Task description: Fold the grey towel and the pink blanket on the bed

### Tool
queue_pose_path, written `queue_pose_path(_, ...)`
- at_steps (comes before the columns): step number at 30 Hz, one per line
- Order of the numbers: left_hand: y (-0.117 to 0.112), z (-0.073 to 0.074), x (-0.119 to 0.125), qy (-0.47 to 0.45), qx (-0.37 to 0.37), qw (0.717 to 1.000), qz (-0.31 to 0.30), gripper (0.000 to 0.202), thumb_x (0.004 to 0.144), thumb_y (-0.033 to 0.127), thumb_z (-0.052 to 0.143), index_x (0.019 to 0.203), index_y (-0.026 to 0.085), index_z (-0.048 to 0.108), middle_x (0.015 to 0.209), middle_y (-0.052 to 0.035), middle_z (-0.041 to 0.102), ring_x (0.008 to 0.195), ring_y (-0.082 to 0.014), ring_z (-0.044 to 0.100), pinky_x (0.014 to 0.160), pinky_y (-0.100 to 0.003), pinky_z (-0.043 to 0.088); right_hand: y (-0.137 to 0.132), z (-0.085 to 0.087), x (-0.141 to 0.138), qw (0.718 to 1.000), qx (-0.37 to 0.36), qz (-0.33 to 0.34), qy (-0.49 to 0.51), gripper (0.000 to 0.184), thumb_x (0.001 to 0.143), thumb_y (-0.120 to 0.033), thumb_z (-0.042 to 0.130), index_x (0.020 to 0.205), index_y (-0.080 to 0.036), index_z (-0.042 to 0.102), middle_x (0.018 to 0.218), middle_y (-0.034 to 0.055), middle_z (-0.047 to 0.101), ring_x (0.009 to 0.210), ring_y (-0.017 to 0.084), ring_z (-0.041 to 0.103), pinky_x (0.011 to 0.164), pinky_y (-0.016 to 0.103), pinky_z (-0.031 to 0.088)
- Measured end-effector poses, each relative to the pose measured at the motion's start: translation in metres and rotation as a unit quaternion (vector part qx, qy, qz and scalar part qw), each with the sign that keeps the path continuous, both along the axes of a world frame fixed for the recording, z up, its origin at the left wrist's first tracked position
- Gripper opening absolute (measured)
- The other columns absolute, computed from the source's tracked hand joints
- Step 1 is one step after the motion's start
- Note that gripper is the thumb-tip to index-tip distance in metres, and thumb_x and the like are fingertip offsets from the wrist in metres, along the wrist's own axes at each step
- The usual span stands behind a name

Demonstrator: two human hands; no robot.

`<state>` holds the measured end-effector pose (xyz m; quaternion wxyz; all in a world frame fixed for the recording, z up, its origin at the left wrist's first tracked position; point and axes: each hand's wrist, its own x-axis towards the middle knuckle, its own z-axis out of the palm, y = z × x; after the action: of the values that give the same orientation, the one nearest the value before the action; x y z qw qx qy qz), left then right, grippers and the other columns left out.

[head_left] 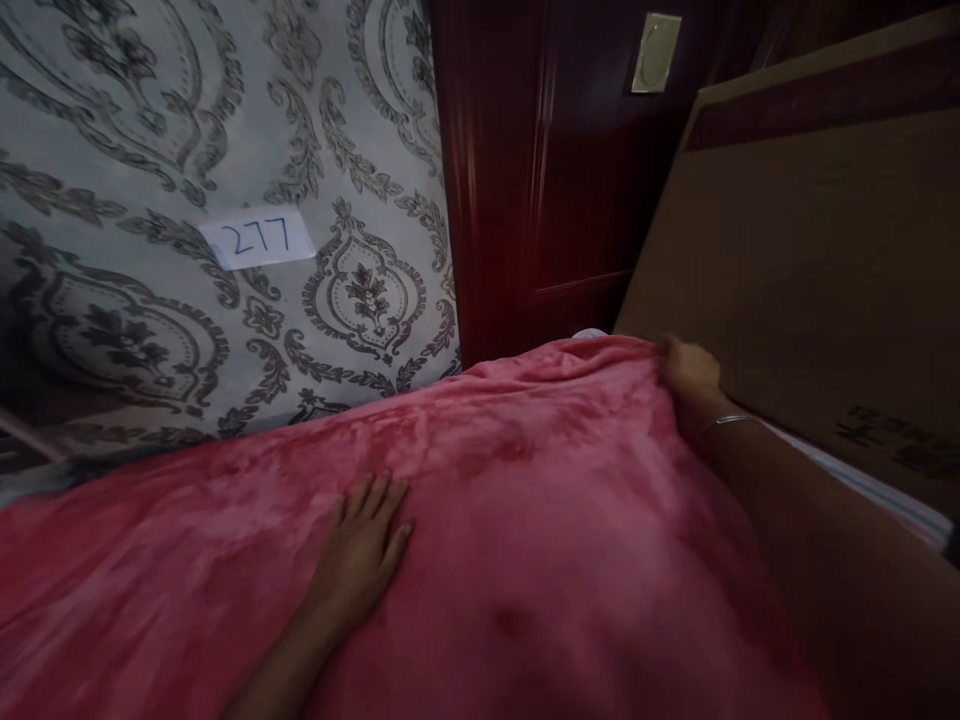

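A pink plush blanket (525,510) spreads across the whole lower part of the head view, with small folds along its far edge. My left hand (360,550) lies flat on it, left of the middle, fingers stretched out and holding nothing. At the blanket's far right corner, my right hand (690,368) is closed on the edge of the cloth, slightly blurred. A thin bangle (731,420) circles my right wrist. A bit of pale striped cloth (870,480) shows under the right forearm; what lies beneath the blanket is mostly hidden.
A large cardboard sheet or box (810,230) leans at the right, close to my right hand. Behind the blanket stand a patterned wall (300,330) bearing a paper label (259,237) marked 277, and a dark red wood panel (502,200) with a switch plate (656,53).
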<state>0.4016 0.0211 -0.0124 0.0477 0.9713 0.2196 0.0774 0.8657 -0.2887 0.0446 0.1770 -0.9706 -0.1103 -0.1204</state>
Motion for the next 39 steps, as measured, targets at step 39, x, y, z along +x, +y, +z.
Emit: queue_pose_path(39,0.006,-0.014,-0.01,-0.111,0.03,0.99,-0.082,0.042,0.103,0.041,0.046,0.137,0.029,0.067,0.148,-0.0071,0.062,0.142,-0.0323,0.053,0.116,-0.059,0.044,0.158,-0.031,-0.035,0.985,-0.005,0.169,-0.044,0.047,0.101,-0.014,0.03,0.137,-0.013,0.06,0.143,0.0205,0.056,0.126,0.03,0.056,0.102,0.041,0.047)
